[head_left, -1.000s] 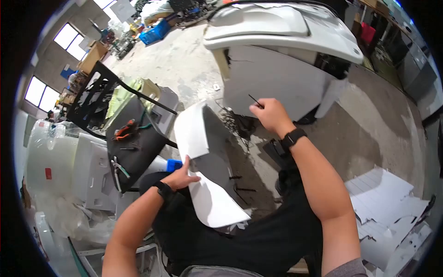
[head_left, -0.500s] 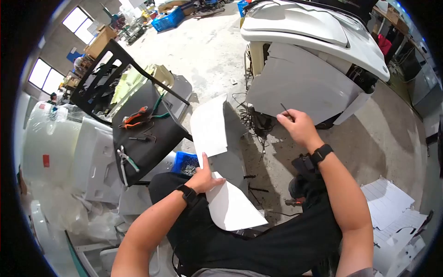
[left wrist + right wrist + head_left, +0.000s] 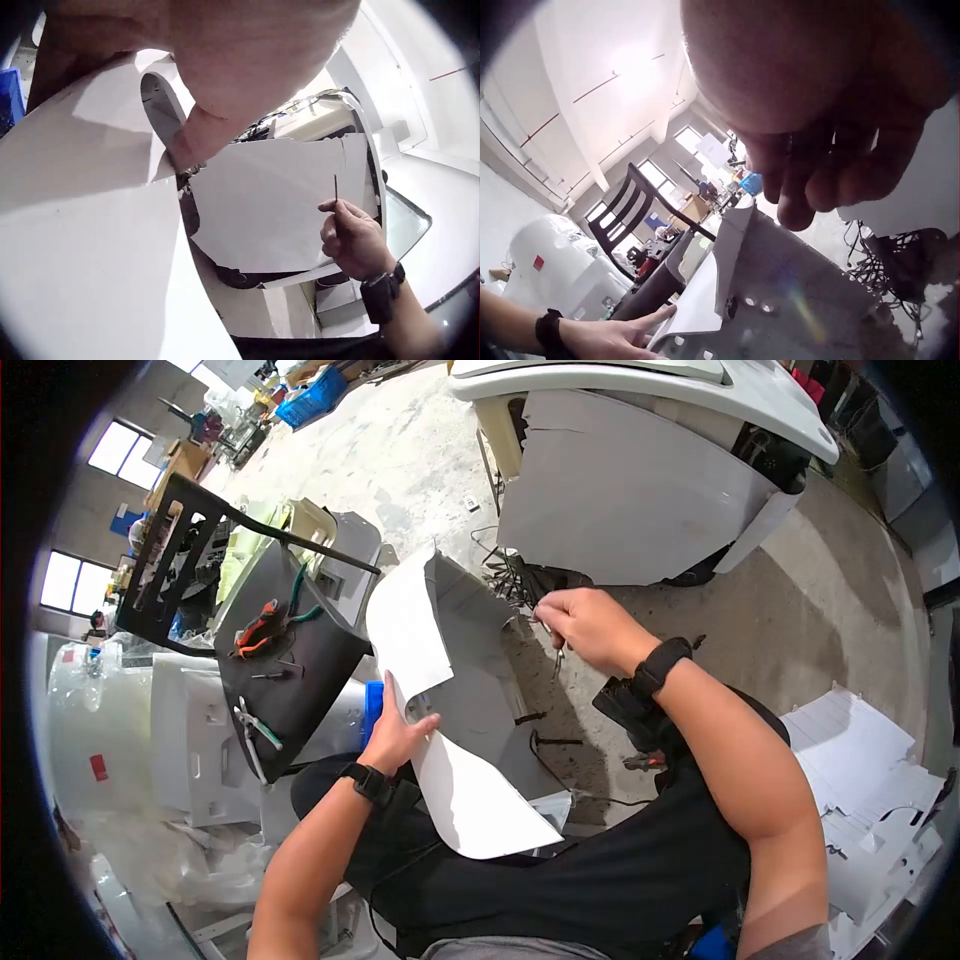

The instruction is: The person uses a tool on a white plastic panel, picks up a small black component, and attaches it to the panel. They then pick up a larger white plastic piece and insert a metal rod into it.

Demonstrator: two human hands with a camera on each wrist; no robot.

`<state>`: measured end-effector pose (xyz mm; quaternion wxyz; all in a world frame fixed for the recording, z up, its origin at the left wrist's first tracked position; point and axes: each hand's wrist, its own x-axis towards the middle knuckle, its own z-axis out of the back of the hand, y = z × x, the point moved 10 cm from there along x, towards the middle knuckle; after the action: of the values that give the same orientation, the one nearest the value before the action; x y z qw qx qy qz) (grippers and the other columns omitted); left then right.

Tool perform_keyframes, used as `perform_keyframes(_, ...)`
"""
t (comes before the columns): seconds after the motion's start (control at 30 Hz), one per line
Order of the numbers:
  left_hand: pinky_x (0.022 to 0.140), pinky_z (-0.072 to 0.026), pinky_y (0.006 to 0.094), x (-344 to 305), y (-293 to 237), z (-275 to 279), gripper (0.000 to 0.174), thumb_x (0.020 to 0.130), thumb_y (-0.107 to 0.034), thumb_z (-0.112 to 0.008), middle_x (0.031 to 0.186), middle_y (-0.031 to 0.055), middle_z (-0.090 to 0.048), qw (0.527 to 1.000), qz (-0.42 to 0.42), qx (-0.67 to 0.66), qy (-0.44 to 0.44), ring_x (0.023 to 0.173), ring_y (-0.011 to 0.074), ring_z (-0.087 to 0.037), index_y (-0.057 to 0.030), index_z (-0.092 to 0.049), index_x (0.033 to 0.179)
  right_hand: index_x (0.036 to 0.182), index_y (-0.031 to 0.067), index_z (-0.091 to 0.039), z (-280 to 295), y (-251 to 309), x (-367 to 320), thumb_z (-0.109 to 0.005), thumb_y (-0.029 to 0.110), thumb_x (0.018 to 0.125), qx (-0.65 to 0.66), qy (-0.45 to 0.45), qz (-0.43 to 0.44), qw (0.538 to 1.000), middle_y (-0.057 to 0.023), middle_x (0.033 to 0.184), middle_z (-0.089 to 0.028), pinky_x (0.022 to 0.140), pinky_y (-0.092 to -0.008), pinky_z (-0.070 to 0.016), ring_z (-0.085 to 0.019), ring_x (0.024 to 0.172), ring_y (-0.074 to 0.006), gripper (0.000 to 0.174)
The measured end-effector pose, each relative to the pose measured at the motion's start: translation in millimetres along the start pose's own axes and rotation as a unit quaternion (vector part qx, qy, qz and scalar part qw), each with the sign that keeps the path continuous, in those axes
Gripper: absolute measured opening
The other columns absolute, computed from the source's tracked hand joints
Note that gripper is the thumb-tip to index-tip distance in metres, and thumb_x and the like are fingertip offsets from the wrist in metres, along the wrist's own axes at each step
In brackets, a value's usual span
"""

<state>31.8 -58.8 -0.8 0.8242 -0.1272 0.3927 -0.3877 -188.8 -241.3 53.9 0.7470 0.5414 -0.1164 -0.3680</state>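
- Leverage could twist the white panel (image 3: 480, 810): its broad near end lies across your lap (image 3: 560, 905), its curved far end reaches out ahead, and one grip at the narrow waist has to steady both.
- Your left hand (image 3: 397, 735) is that grip, thumb over the panel and forefinger stretched along the left edge. The other fingers are hidden, so you can't tell how firm it is; a push on the far end might break it.
- Bump the chair (image 3: 310, 700) beside you and the orange-handled pliers (image 3: 258, 630) or green-handled pliers (image 3: 305, 614) could slide off its seat.
- Your right hand (image 3: 590, 625) pinches a thin dark rod (image 3: 336, 189) between thumb and forefinger. So small a hold might let it turn or drop, and swinging it back carelessly could score the panel's face.
- If dropped, it could get lost in the black cable tangle (image 3: 515, 573) on the floor.
- Nearest container: the blue bin (image 3: 373, 705), showing between chair and panel. You can't see its contents from here; a knock from the panel could tip it.
- Farther left, clear plastic wrap (image 3: 75, 705) covers pale mouldings.
- Farthest, a blue crate (image 3: 313, 398) stands on the floor, its contents too small to make out.
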Motion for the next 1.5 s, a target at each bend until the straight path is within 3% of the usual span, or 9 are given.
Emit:
perform_keyframes(0.17,0.092,-0.042,0.0349,1.9,12.3,-0.5,0.082,0.079,0.001,-0.061,0.129,0.0186,-0.041,0.97,-0.009,-0.243,-0.009,0.111,0.0263,-0.049,-0.0021,-0.007,0.141,0.087,-0.0002,-0.058,21.2,-3.8,-0.5,-0.046,0.017,0.088,0.052,-0.119,0.016,0.991,-0.0114,0.071,-0.063,0.069,-0.0355,-0.0464,-0.061,0.07,-0.0261,0.021)
perform_keyframes(0.2,0.09,-0.0423,0.0346,2.3,17.1,-1.4,0.064,0.08,0.001,-0.06,0.123,0.0161,-0.048,0.973,0.004,-0.229,-0.006,0.106,0.0247,-0.052,0.0016,-0.026,0.134,0.089,0.0,-0.059,18.4,-4.5,-2.6,-0.046,0.015,0.088,0.039,-0.108,0.008,0.993,-0.012,0.074,-0.064,0.071,-0.0357,-0.0468,-0.062,0.073,-0.0266,0.02)
perform_keyframes(0.33,0.086,-0.0442,0.0339,4.2,30.9,0.2,0.038,0.08,-0.004,-0.061,0.107,0.0125,-0.059,0.974,0.051,-0.219,0.025,0.097,0.0219,-0.056,0.0036,-0.049,0.115,0.098,0.0017,-0.062,-20.1,-9.7,-5.3,-0.049,0.016,0.088,-0.016,0.004,0.051,0.999,-0.0131,0.083,-0.066,0.072,-0.0359,-0.0475,-0.062,0.079,-0.0291,0.022)
perform_keyframes(0.77,0.077,-0.0464,0.026,-1.2,37.7,18.9,0.047,0.081,-0.003,-0.056,0.103,0.0089,-0.062,0.932,0.05,-0.358,0.018,0.086,0.0137,-0.059,0.0041,-0.045,0.126,0.093,0.003,-0.064,-156.4,1.9,15.7,-0.055,0.019,0.084,-0.114,0.107,0.028,0.987,-0.0186,0.09,-0.064,0.077,-0.0421,-0.0463,-0.06,0.087,-0.0348,0.02)
perform_keyframes(0.97,0.078,-0.0452,0.0243,6.4,45.1,14.8,0.053,0.081,-0.006,-0.063,0.106,0.0105,-0.062,0.933,0.023,-0.358,0.017,0.087,0.013,-0.058,0.0069,-0.042,0.128,0.092,0.0019,-0.065,-175.2,-15.4,25.6,-0.056,0.018,0.083,-0.047,0.087,-0.039,0.994,-0.0177,0.087,-0.065,0.076,-0.041,-0.0465,-0.061,0.086,-0.0331,0.02)
perform_keyframes(1.03,0.079,-0.0452,0.0241,6.1,45.7,15.0,0.053,0.081,-0.006,-0.063,0.105,0.0102,-0.062,0.923,0.019,-0.384,0.013,0.088,0.0132,-0.059,0.0069,-0.043,0.127,0.089,-0.001,-0.063,-174.5,-18.9,30.5,-0.054,0.016,0.085,-0.018,0.051,-0.026,0.998,-0.011,0.075,-0.066,0.067,-0.033,-0.0477,-0.063,0.07,-0.0235,0.019)
perform_keyframes(1.13,0.08,-0.0459,0.0241,10.5,51.4,15.1,0.05,0.082,-0.007,-0.062,0.104,0.0098,-0.062,0.908,0.024,-0.418,0.009,0.089,0.0137,-0.059,0.0065,-0.044,0.126,0.088,-0.0018,-0.062,-179.4,-14.8,32.2,-0.053,0.015,0.085,-0.007,0.073,-0.037,0.997,-0.0101,0.074,-0.066,0.066,-0.0324,-0.0477,-0.063,0.07,-0.0216,0.02)
perform_keyframes(1.37,0.072,-0.0476,0.0217,10.8,57.1,9.9,0.038,0.088,-0.016,-0.054,0.099,0.0059,-0.062,0.865,0.071,-0.495,0.034,0.083,0.0126,-0.06,0.0031,-0.05,0.121,0.09,-0.0004,-0.062,-193.8,-17.2,36.1,-0.052,0.016,0.086,0.034,0.104,-0.082,0.991,-0.0117,0.075,-0.067,0.069,-0.036,-0.0483,-0.064,0.073,-0.0244,0.02)
perform_keyframes(1.5,0.081,-0.0478,0.0274,7.5,55.1,15.2,0.05,0.084,-0.013,-0.061,0.105,0.0124,-0.062,0.883,0.043,-0.468,0.016,0.092,0.0164,-0.06,0.0075,-0.044,0.126,0.09,-0.0003,-0.063,-196.3,-16.9,37.9,-0.051,0.016,0.086,0.009,0.087,-0.059,0.994,-0.0123,0.075,-0.066,0.069,-0.0359,-0.0483,-0.064,0.073,-0.0253,0.02)
